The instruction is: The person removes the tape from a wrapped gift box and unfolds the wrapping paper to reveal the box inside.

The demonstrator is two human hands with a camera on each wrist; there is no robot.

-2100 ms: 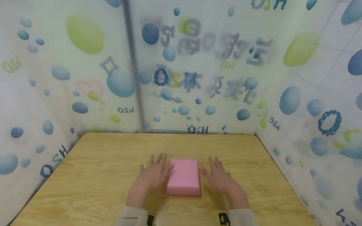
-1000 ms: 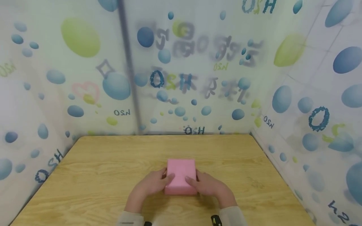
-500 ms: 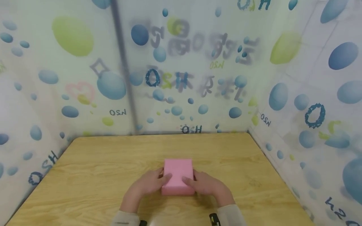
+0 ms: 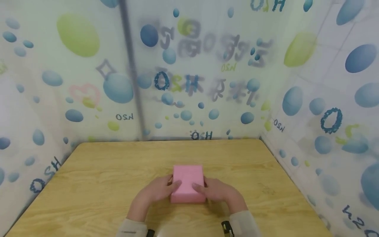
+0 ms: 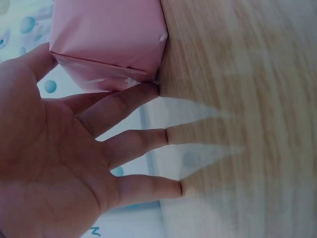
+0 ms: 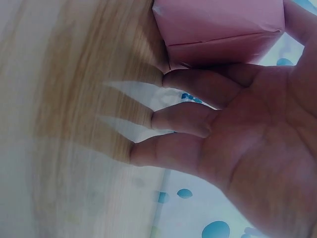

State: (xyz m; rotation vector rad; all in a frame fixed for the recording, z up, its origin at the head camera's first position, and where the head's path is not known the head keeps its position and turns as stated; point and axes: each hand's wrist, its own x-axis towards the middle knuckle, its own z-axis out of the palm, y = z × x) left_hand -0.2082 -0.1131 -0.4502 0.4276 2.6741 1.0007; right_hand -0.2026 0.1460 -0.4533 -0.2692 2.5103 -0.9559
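A small box wrapped in pink paper [image 4: 188, 182] lies on the wooden table in front of me. My left hand [image 4: 157, 190] grips its left side, thumb on the top face. From the right, my right hand [image 4: 218, 191] holds it the same way. In the left wrist view, the folded, taped end of the pink box [image 5: 109, 39] sits between thumb and forefinger, while the other fingers [image 5: 148, 188] spread down to the table. The right wrist view shows the pink box [image 6: 223, 25] held likewise, the lower fingers [image 6: 173, 148] touching the wood.
The light wooden table [image 4: 118, 164] stretches out around the box. Behind it and at both sides hang pale curtains [image 4: 183, 108] printed with blue and green spots and lettering. Both wrists carry a dark strap below the sleeves [image 4: 244, 223].
Both hands, spread flat beside the box at first, have come inward and taken hold of its sides, thumbs on top. Over the last half second the grip looks the same.
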